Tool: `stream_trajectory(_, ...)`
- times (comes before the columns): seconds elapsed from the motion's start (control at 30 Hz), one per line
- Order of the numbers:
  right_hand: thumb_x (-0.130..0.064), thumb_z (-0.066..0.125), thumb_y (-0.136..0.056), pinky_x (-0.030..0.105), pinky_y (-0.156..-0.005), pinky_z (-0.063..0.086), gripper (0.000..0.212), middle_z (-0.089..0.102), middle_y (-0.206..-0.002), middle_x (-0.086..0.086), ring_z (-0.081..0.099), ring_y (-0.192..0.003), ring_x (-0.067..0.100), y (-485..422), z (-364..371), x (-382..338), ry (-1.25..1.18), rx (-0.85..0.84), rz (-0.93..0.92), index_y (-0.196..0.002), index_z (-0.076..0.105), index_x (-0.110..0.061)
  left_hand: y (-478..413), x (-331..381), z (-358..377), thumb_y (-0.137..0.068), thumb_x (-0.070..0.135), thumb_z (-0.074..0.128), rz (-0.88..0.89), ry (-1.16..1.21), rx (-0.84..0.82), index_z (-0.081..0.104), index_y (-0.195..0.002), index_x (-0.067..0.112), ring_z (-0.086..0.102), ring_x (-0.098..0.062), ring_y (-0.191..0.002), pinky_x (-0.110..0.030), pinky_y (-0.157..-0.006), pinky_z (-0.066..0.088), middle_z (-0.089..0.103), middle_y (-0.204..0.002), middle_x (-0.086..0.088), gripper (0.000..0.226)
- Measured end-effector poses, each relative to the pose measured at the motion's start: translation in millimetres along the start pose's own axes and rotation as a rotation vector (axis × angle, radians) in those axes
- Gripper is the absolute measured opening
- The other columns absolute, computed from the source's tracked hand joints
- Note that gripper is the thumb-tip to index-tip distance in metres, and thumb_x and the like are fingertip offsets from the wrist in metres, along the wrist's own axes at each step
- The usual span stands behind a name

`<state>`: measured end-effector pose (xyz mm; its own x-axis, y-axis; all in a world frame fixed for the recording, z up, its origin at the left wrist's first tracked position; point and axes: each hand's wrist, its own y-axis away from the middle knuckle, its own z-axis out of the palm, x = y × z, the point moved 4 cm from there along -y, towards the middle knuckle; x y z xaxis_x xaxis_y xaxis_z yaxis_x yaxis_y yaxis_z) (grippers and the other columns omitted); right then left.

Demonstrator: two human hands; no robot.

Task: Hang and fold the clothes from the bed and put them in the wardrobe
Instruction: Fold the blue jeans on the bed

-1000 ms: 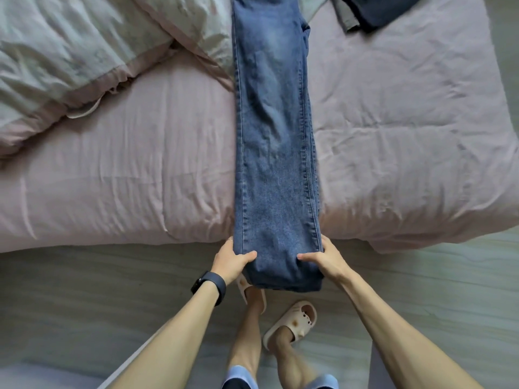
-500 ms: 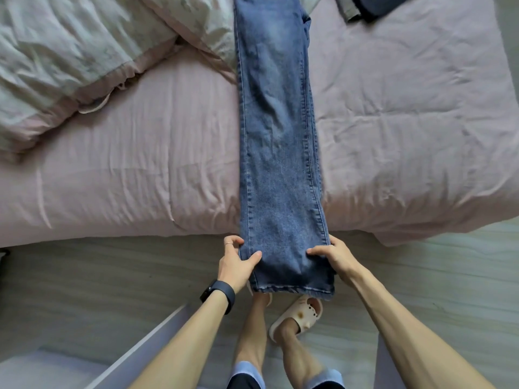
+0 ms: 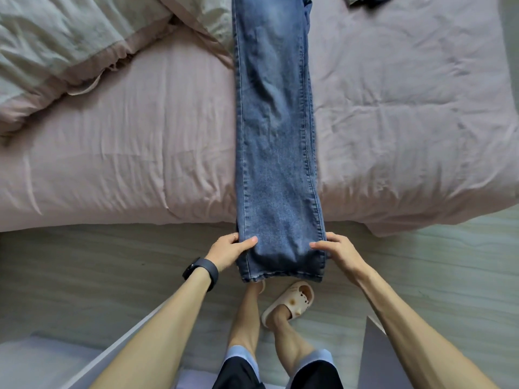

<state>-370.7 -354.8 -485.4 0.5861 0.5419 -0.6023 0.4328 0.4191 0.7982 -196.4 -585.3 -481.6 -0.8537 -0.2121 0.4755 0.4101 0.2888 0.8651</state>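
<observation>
**Head view: jeans held near the hem at the bed's edge.**

In the head view I saw the blue jeans (image 3: 275,136) laid lengthwise as one narrow strip across the pink bed (image 3: 126,164), their hem end hanging past the mattress edge above the floor (image 3: 84,262). The left grip (image 3: 227,249), a dark watch (image 3: 202,272) on its wrist, pinched the strip's left edge with the thumb on top of the denim. The right grip (image 3: 339,252) pinched the right edge the same way, both just above the hem. A rumpled pale duvet (image 3: 56,46) lay at upper left, meeting the jeans' left side near the top. Dark clothes (image 3: 373,0) lay at the top right, cut off by the frame. A cream slipper (image 3: 292,303) stood on the floor below the hem.
</observation>
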Motion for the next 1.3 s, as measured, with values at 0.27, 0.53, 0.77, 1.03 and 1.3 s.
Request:
stream_trajectory(0.27, 0.0, 0.075, -0.079, 0.019, -0.059, 0.048, 0.007, 0.07, -0.083, 0.006, 0.063, -0.071, 0.013, 17, -3, -7, -0.079, -0.152, 0.036, -0.084, 0.076, -0.004, 23, -6, 7, -0.092, 0.024, 0.071, -0.006, 0.33, 0.03, 0.071, -0.107, 0.02, 0.071, -0.018, -0.1, -0.033, -0.088, 0.055, 0.075, -0.111, -0.002, 0.016)
stream_trajectory(0.53, -0.032, 0.076, -0.088, 0.028, -0.079, 0.054, 0.015, 0.077, -0.087, -0.009, 0.069, -0.083, 0.004, 49, 8, 13, 0.385, 0.016, -0.058, -0.088, 0.078, -0.017, 47, 8, 4, -0.09, 0.014, 0.072, 0.004, 0.284, 0.088, 0.073, -0.103, 0.016, 0.072, -0.021, -0.098, -0.034, -0.085, 0.056, 0.075, -0.11, -0.005, 0.014)
stream_trajectory(0.77, -0.035, 0.063, -0.097, 0.027, -0.067, 0.043, 0.028, 0.062, -0.067, -0.007, 0.051, -0.062, -0.001, 83, -1, 5, 0.253, 0.384, -0.209, -0.08, 0.063, -0.013, 76, 20, 17, -0.092, 0.007, 0.069, 0.107, 0.259, 0.136, 0.07, -0.111, 0.009, 0.072, -0.015, -0.094, -0.028, -0.086, 0.057, 0.075, -0.103, -0.004, 0.019)
stream_trajectory(1.03, -0.042, 0.063, -0.097, 0.033, -0.06, 0.034, 0.049, 0.048, -0.063, -0.003, 0.041, -0.061, 0.01, 123, -4, -26, 0.068, 0.449, -0.188, -0.072, 0.055, -0.001, 122, 34, 26, -0.096, 0.024, 0.066, 0.1, 0.283, 0.267, 0.074, -0.093, 0.025, 0.072, -0.019, -0.095, -0.04, -0.089, 0.057, 0.076, -0.097, 0.001, 0.008)
stream_trajectory(1.3, -0.034, 0.059, -0.093, 0.037, -0.076, 0.049, 0.024, 0.061, -0.093, -0.001, 0.06, -0.085, 0.019, 186, 9, -16, 0.299, 0.34, 0.064, -0.109, 0.048, -0.021, 172, 8, 24, -0.094, 0.022, 0.066, -0.045, 0.045, 0.285, 0.051, -0.115, 0.019, 0.059, -0.022, -0.097, -0.034, -0.087, 0.047, 0.061, -0.111, -0.001, 0.026)
